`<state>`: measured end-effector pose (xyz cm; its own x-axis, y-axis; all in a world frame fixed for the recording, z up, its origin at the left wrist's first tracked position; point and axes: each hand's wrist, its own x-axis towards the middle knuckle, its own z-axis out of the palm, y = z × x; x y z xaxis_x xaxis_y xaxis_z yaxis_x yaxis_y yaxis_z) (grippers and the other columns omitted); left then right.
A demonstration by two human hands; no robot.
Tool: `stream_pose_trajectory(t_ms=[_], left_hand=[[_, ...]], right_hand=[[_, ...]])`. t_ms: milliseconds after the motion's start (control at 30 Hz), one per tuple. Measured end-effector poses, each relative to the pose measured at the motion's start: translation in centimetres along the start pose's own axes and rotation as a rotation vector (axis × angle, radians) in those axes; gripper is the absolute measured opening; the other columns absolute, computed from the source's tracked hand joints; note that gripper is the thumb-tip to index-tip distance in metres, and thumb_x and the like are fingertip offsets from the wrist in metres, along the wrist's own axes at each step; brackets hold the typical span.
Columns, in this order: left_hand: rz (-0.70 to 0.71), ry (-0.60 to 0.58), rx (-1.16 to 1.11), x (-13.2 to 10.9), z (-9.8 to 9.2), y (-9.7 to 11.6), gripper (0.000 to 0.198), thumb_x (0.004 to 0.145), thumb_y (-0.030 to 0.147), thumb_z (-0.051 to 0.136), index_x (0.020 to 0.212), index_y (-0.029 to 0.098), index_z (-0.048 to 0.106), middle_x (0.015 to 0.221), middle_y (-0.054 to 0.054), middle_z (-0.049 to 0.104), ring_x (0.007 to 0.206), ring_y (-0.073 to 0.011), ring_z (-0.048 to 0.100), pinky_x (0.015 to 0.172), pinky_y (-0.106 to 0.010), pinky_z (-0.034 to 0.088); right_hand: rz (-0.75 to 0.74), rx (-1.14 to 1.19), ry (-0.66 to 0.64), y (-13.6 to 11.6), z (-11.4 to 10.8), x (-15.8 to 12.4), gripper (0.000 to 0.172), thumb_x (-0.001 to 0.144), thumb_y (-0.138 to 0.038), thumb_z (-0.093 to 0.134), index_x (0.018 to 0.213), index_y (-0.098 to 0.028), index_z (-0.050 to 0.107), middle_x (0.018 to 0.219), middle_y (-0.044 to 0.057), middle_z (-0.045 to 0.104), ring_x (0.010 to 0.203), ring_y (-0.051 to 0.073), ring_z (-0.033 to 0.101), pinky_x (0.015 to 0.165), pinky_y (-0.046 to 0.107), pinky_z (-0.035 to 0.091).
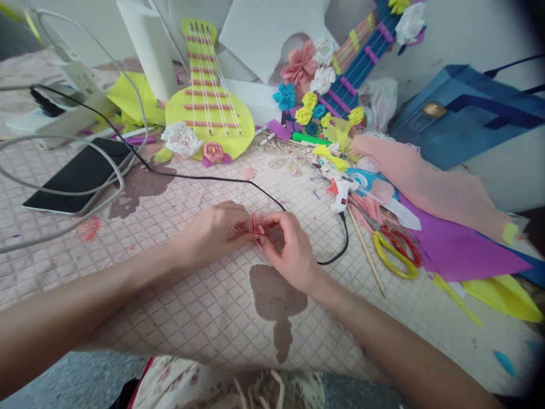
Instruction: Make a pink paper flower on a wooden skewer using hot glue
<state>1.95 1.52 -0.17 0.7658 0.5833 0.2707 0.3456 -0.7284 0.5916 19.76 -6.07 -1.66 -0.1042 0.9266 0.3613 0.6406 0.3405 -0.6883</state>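
Note:
Between my hands, above the middle of the quilted tablecloth [200, 307], is a small piece of gathered pink paper [257, 223]. My left hand [217, 230] pinches its left side with thumb and fingertips. From the other side, the thumb and forefinger of my right hand [292, 250] close on the same piece, and the fingertips of both hands nearly meet. Folds of pink stick up between the fingers; the lower part is hidden. A black cord [204, 177] runs just behind my hands.
A yellow paper guitar [213, 119] leans at the back, beside a blue guitar [361, 68] with paper flowers. To the right lie a glue gun [342, 193], scissors [395, 255], a wooden stick [368, 255] and purple paper [464, 244]. A dark phone-like device [80, 176] lies left.

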Motion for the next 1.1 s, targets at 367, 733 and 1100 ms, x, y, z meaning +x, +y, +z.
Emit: stream_pose_trajectory(t_ms=[367,733,1100], left_hand=[[0.033,-0.009,-0.044,0.07,0.25,0.55,0.010,0.083,0.018,0.056,0.076,0.016,0.062,0.078,-0.003,0.064,0.079,-0.0152,0.060,0.071,-0.028,0.047],[0.081,-0.001,0.011,0.01,0.50,0.30,0.011,0.084,0.018,0.052,0.076,0.015,0.059,0.078,-0.003,0.064,0.079,-0.0154,0.058,0.072,-0.029,0.047],[0.049,-0.042,0.027,0.11,0.01,0.78,0.011,0.084,0.016,0.051,0.079,0.015,0.061,0.079,-0.004,0.063,0.082,-0.0169,0.059,0.074,-0.030,0.047]], right_hand=[[-0.067,-0.093,-0.031,-0.24,-0.39,0.17,0.017,0.077,-0.009,0.053,0.087,-0.023,0.052,0.111,0.007,0.045,0.112,0.021,0.045,0.096,0.041,0.043],[-0.126,-0.176,-0.082,-0.32,-0.44,0.36,0.015,0.081,-0.008,0.049,0.087,-0.021,0.053,0.108,0.008,0.052,0.105,0.021,0.047,0.092,0.040,0.045],[-0.132,-0.195,-0.099,-0.31,-0.51,0.42,0.013,0.081,-0.009,0.050,0.087,-0.020,0.055,0.106,0.007,0.054,0.101,0.020,0.048,0.091,0.036,0.045]])
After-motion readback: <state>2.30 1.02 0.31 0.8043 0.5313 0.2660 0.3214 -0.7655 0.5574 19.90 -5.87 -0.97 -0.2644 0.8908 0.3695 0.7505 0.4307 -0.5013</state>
